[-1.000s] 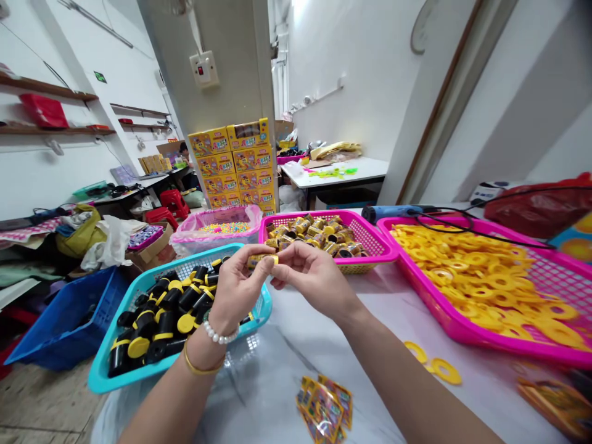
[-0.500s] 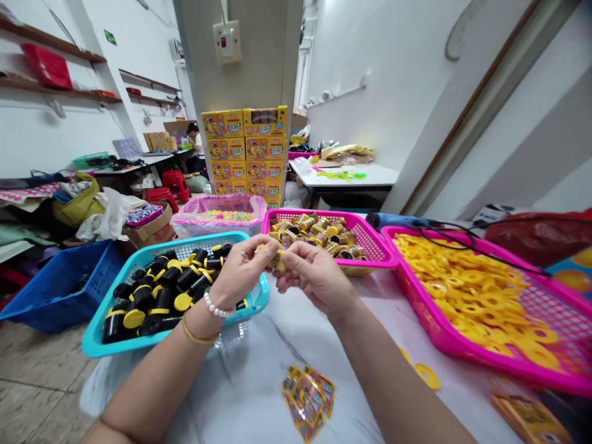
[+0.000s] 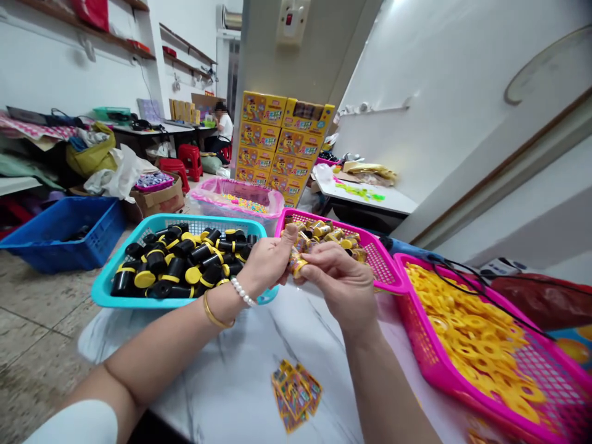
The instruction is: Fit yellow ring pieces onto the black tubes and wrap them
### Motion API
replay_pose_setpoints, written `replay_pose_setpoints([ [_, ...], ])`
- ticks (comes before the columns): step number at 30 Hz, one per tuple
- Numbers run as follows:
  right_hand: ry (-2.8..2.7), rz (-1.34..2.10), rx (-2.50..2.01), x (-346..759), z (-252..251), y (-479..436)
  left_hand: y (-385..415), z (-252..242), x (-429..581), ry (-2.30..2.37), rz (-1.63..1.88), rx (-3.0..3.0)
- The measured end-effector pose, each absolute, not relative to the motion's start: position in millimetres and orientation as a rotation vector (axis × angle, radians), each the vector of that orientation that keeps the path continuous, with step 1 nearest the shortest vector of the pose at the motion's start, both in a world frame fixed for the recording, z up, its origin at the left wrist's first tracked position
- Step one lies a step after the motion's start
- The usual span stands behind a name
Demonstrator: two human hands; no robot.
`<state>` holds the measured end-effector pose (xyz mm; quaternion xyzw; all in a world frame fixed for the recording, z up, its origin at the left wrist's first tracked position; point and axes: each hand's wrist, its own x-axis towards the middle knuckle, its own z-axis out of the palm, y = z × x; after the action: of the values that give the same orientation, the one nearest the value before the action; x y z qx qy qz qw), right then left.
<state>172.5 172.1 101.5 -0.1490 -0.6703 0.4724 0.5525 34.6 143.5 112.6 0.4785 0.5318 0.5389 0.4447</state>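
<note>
My left hand (image 3: 268, 262) and my right hand (image 3: 345, 287) meet above the marble-patterned table (image 3: 231, 376). Between their fingertips is a small cylinder with a yellow printed label (image 3: 297, 265), partly hidden by the fingers. Both hands are closed on it, thumbs pressing its sides. Just behind them, a pink basket (image 3: 386, 262) holds similar labelled cylinders (image 3: 324, 229). Left of my hands, a turquoise basket (image 3: 104, 287) is full of black cylinders with yellow caps (image 3: 173, 268). Several printed yellow labels (image 3: 296, 394) lie in a loose pile on the table below my hands.
On the right, another pink basket (image 3: 419, 345) holds yellow rings (image 3: 476, 345), with a black cable (image 3: 499, 302) across it. Stacked yellow boxes (image 3: 263, 135) stand ahead. A blue crate (image 3: 99, 237) sits at left. A person (image 3: 224, 129) sits far back.
My view has swung left and tilted. The labelled cylinder remains between both hands, now slanted with more of its label showing. My left thumb has lifted to point upward.
</note>
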Motion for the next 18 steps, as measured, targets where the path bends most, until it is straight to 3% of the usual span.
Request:
replay_pose_setpoints([
  [8,-1.615,0.987,-0.362,184.9,101.5,181.8,142.5,122.5,29.5,0.863,1.200,1.035],
  [12,-1.743,1.021,-0.405,184.4,105.7,177.2,142.1,121.6,33.8,0.930,1.201,0.973],
  [18,-1.744,0.616,-0.811,213.9,105.5,211.5,142.5,120.2,37.9,0.963,1.220,0.912],
])
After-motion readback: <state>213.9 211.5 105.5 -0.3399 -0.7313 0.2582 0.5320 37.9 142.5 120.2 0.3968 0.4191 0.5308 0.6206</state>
